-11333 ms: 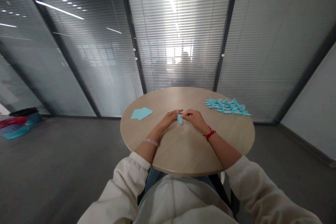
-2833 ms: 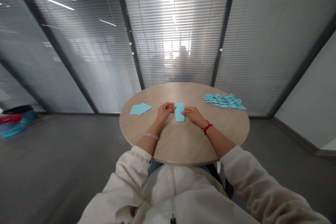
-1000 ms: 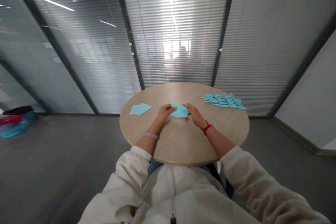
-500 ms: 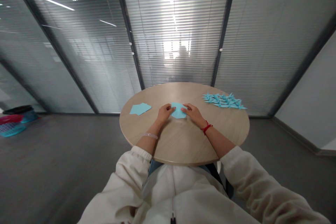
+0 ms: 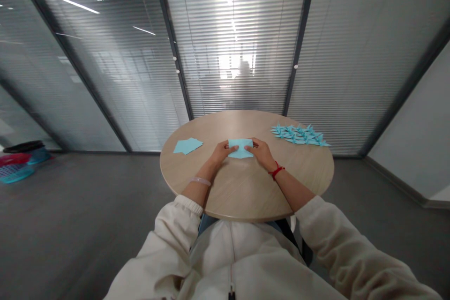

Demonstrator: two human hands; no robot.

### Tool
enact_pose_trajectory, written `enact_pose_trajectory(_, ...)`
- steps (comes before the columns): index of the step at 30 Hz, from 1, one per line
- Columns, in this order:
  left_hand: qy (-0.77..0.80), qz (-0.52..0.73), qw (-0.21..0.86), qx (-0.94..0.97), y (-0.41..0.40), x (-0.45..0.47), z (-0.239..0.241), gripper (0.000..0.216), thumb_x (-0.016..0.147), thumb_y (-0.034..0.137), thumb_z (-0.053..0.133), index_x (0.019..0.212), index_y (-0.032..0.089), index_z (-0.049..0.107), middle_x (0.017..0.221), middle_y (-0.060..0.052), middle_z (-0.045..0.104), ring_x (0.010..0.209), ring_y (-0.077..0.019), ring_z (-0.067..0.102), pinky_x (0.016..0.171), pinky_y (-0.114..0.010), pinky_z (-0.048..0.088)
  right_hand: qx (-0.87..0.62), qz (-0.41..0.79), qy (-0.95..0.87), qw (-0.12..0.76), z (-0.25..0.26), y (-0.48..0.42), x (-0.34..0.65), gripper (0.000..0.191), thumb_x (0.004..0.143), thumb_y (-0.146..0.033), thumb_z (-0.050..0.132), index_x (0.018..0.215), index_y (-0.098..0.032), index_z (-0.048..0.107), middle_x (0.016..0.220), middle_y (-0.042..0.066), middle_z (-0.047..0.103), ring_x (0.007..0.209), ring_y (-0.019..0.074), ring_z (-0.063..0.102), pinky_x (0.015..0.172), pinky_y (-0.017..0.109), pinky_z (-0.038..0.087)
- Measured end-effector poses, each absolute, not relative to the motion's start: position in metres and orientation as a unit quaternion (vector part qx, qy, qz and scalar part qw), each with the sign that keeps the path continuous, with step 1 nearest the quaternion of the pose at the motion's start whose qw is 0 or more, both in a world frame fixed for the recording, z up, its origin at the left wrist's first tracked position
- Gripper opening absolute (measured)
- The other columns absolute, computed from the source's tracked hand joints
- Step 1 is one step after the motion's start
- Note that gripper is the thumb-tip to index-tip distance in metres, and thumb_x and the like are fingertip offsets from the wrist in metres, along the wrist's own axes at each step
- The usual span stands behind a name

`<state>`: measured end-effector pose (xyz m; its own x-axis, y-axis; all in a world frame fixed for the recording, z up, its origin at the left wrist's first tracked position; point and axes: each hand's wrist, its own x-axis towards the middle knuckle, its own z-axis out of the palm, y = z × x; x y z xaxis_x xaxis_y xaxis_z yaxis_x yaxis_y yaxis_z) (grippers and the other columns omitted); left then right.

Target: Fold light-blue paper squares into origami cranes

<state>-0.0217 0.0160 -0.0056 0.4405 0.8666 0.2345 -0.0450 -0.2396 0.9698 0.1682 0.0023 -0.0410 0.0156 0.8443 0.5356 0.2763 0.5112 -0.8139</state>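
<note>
A light-blue sheet of paper (image 5: 241, 153) is held between my two hands over the middle of the round table. My left hand (image 5: 222, 151) grips its left edge, thumb on top and fingers behind. On the right edge my right hand (image 5: 259, 149) pinches it the same way, its thumb lying on the face of the sheet. Both thumbs point inward, a short gap apart. To the left lie more light-blue paper sheets (image 5: 188, 146), overlapping. At the far right stand several folded blue paper cranes (image 5: 300, 134) in close rows.
The round wooden table (image 5: 246, 192) reaches close to my body. Behind it rise glass panels with blinds (image 5: 239, 93). On the floor at far left stand a blue basket with a red liner (image 5: 16, 168) and a dark-rimmed bin (image 5: 30, 151).
My right hand has shifted slightly right, and both thumbs have come onto the face of the paper. The sheet now looks wider and more squarely turned toward me.
</note>
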Motion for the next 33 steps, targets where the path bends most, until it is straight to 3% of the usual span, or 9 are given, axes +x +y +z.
enact_pose_trajectory(5, 0.3, 0.449, 0.575, 0.615, 0.012, -0.022, -0.003, 0.039, 0.062, 0.045, 0.078, 0.071, 0.009, 0.065, 0.062, -0.003, 0.063, 0.054, -0.0117, 0.052, 0.056, -0.025, 0.041, -0.416, 0.241, -0.661, 0.576, -0.036, -0.005, 0.166, 0.043, 0.076, -0.038, 0.063, 0.113, -0.015, 0.065, 0.094, 0.005, 0.069, 0.075, 0.0164, 0.06, 0.068, 0.028, 0.048)
enact_pose_trajectory(10, 0.292, 0.463, 0.612, 0.571, 0.015, -0.02, -0.006, 0.038, 0.062, 0.042, 0.078, 0.078, 0.009, 0.068, 0.067, -0.006, 0.066, 0.055, -0.0128, 0.055, 0.057, -0.026, 0.044, -0.435, 0.179, -0.686, 0.555, -0.03, -0.013, 0.163, 0.041, 0.082, -0.035, 0.059, 0.119, -0.019, 0.065, 0.097, 0.002, 0.071, 0.068, 0.0141, 0.057, 0.064, 0.026, 0.047)
enact_pose_trajectory(14, 0.292, 0.464, 0.639, 0.54, 0.016, -0.021, -0.005, 0.033, 0.065, 0.038, 0.077, 0.076, 0.01, 0.067, 0.066, -0.006, 0.067, 0.054, -0.0131, 0.056, 0.056, -0.026, 0.044, -0.416, 0.153, -0.696, 0.565, -0.028, -0.015, 0.161, 0.035, 0.085, -0.034, 0.057, 0.117, -0.023, 0.066, 0.111, 0.004, 0.069, 0.08, 0.0169, 0.063, 0.074, 0.029, 0.051)
enact_pose_trajectory(18, 0.276, 0.478, 0.658, 0.512, 0.018, -0.021, -0.004, 0.029, 0.064, 0.035, 0.078, 0.072, 0.01, 0.066, 0.065, -0.005, 0.066, 0.054, -0.0115, 0.055, 0.056, -0.025, 0.045, -0.403, 0.136, -0.701, 0.573, -0.028, -0.015, 0.158, 0.029, 0.087, -0.032, 0.054, 0.111, -0.025, 0.069, 0.11, 0.004, 0.07, 0.098, 0.0194, 0.065, 0.088, 0.033, 0.05)
enact_pose_trajectory(26, 0.264, 0.488, 0.683, 0.475, 0.025, -0.021, -0.007, 0.028, 0.062, 0.03, 0.08, 0.067, 0.01, 0.063, 0.064, -0.004, 0.065, 0.056, -0.0114, 0.057, 0.06, -0.025, 0.049, -0.389, 0.049, -0.764, 0.512, -0.026, -0.015, 0.16, 0.03, 0.089, -0.02, 0.048, 0.108, -0.024, 0.07, 0.106, 0.005, 0.071, 0.097, 0.0177, 0.066, 0.089, 0.032, 0.051)
enact_pose_trajectory(33, 0.266, 0.496, 0.678, 0.473, 0.03, -0.021, -0.009, 0.025, 0.065, 0.03, 0.077, 0.062, 0.012, 0.06, 0.06, -0.003, 0.062, 0.053, -0.0117, 0.053, 0.059, -0.027, 0.047, -0.391, -0.046, -0.808, 0.438, -0.029, -0.012, 0.163, 0.032, 0.091, -0.018, 0.047, 0.114, -0.025, 0.067, 0.121, 0.006, 0.064, 0.11, 0.0193, 0.06, 0.098, 0.038, 0.047)
